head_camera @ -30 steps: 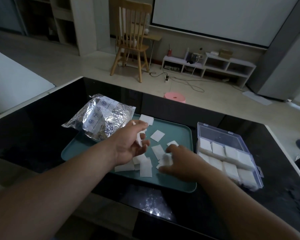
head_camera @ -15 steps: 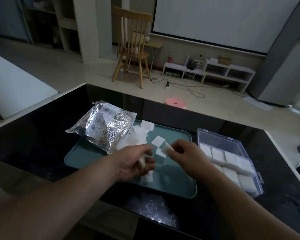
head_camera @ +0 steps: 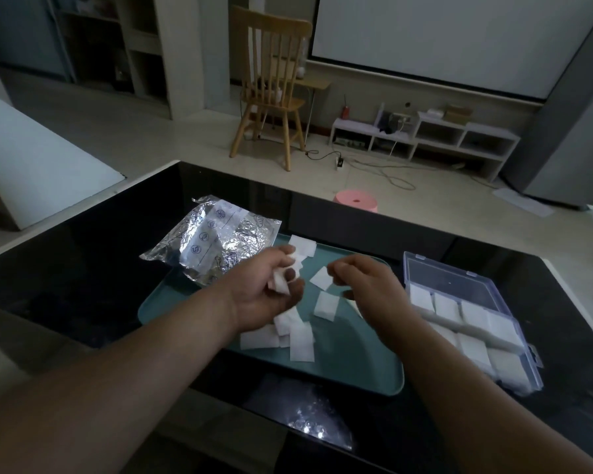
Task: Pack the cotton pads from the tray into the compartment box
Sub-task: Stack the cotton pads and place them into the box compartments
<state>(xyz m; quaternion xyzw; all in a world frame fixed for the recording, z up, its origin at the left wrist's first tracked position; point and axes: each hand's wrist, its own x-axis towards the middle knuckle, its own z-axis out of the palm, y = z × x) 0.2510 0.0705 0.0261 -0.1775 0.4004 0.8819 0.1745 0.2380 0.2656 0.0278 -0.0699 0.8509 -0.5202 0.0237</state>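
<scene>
- White cotton pads (head_camera: 280,282) form a small stack clamped between the thumb and curled fingers of the left hand (head_camera: 264,299), above the teal tray (head_camera: 356,357).
- The right hand (head_camera: 367,285) pinched 1 pad 0.5 s ago and has since drawn away. Its fingers are curled, and I cannot tell if they hold anything.
- That pad probably joined the stack, which is growing for the compartment box (head_camera: 459,278) just right of the tray.

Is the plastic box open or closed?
Open. The compartment box has its clear lid tipped back, and cotton pads sit uncovered inside.
</scene>
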